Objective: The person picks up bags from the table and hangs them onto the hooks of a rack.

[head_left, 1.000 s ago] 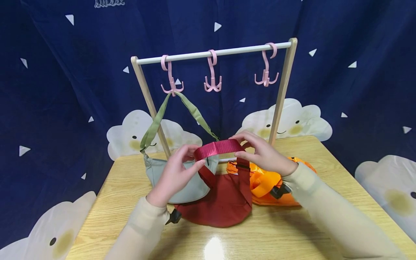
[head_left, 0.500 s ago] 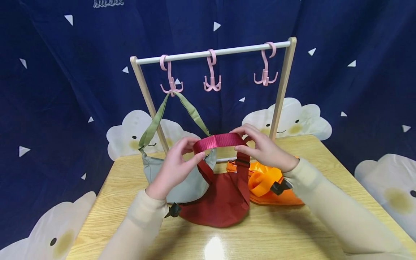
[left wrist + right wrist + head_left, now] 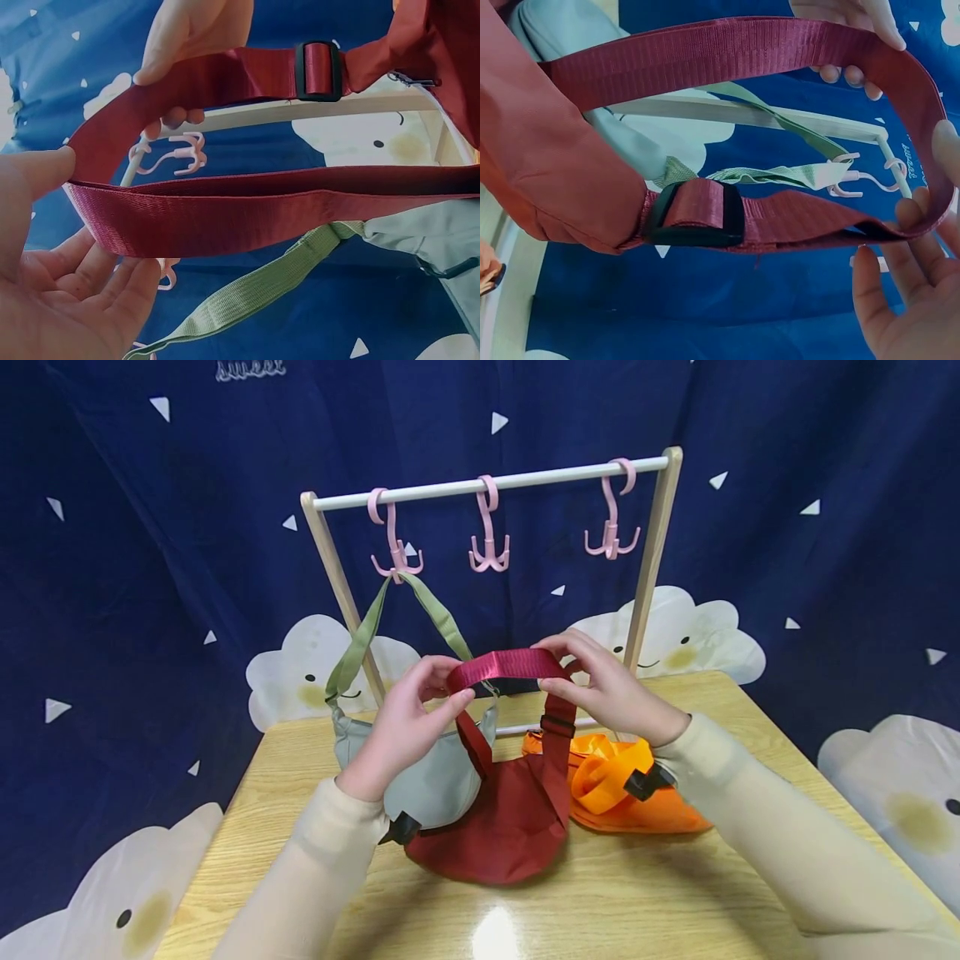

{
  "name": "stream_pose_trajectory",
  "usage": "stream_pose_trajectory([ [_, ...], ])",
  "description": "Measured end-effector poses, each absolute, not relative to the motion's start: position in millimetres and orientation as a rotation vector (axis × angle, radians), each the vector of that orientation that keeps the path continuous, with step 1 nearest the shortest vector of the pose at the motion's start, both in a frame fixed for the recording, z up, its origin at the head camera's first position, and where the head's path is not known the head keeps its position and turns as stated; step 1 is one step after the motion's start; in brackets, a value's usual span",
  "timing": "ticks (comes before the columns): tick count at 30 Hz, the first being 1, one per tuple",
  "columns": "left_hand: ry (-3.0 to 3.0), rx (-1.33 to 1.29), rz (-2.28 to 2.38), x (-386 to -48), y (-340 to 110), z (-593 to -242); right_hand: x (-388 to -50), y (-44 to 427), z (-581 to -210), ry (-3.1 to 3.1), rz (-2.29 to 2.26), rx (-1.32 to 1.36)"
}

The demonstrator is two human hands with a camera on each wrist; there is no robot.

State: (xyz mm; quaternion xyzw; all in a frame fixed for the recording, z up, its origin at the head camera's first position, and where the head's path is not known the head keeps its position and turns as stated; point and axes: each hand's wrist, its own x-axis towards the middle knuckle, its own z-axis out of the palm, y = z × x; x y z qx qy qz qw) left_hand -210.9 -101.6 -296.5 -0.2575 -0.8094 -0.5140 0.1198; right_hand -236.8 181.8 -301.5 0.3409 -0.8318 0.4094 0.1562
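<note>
Both hands hold up the strap (image 3: 510,666) of a dark red bag (image 3: 498,827) in front of the rack. My left hand (image 3: 412,720) pinches the strap's left bend between thumb and fingers. At the right bend, my right hand (image 3: 603,685) does the same. A black slider buckle (image 3: 319,71) sits on the strap's right side. Below the strap hangs the bag body, low over the table; whether it touches cannot be told. Behind it to the left is a grey-green bag (image 3: 435,781), its green strap (image 3: 360,647) looped on a pink hook (image 3: 397,556).
The rack's white bar (image 3: 442,489) carries two other pink hooks, a middle one (image 3: 489,547) and a right one (image 3: 611,531). An orange bag (image 3: 637,810) lies on the wooden table (image 3: 255,843) at the right. Dark blue cloth (image 3: 187,527) hangs behind.
Both hands have risen a little with the red strap between them, and the strap's loop stands higher. The green bag and the pink hooks stay as they were.
</note>
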Motion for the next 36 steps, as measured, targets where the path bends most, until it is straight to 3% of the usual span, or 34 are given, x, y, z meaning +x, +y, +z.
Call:
stream_pose_trajectory([
  [36, -2.317, -0.652, -1.669, -235.4, -94.1, -268.3, -252.6, 177.8, -263.0, -2.442, 1.337, 0.811],
])
